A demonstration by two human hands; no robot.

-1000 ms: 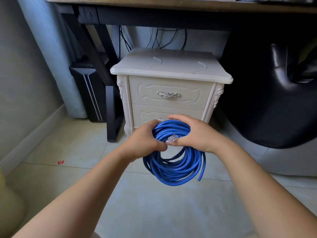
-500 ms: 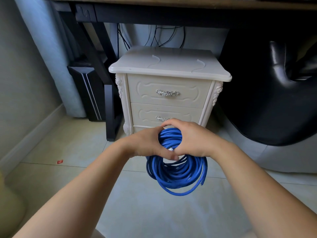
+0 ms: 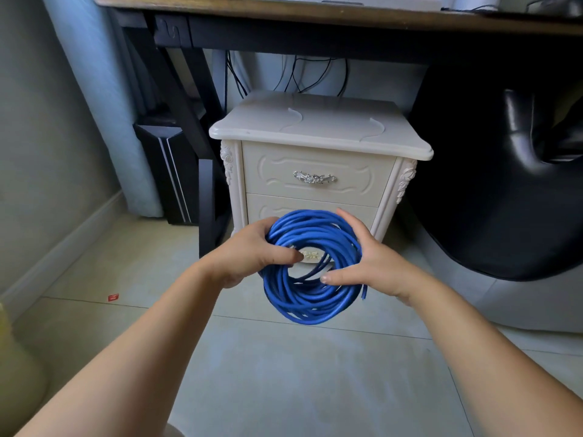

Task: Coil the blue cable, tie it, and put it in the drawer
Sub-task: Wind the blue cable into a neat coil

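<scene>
You are holding a coiled loop of blue round-sheathed cable (image 3: 310,299) in the air with both hands, directly in front of the lower drawer (image 3: 262,209) of a cream, carved two-drawer nightstand (image 3: 315,130). Your left hand (image 3: 249,253) is gripping the coil's left side, fingers (image 3: 268,224) curled round the strands and thumb lying across the front. Your right hand (image 3: 369,263) is clasping the right side, thumb pressing on the front and fingers wrapped behind. One loose cable end (image 3: 364,293) is sticking down at the coil's lower right. Both drawers are sitting closed; the upper drawer (image 3: 353,178) is showing an ornate silver handle (image 3: 314,177). A small red scrap (image 3: 113,297) is lying on the pale tiled floor (image 3: 284,373), left of the nightstand.
</scene>
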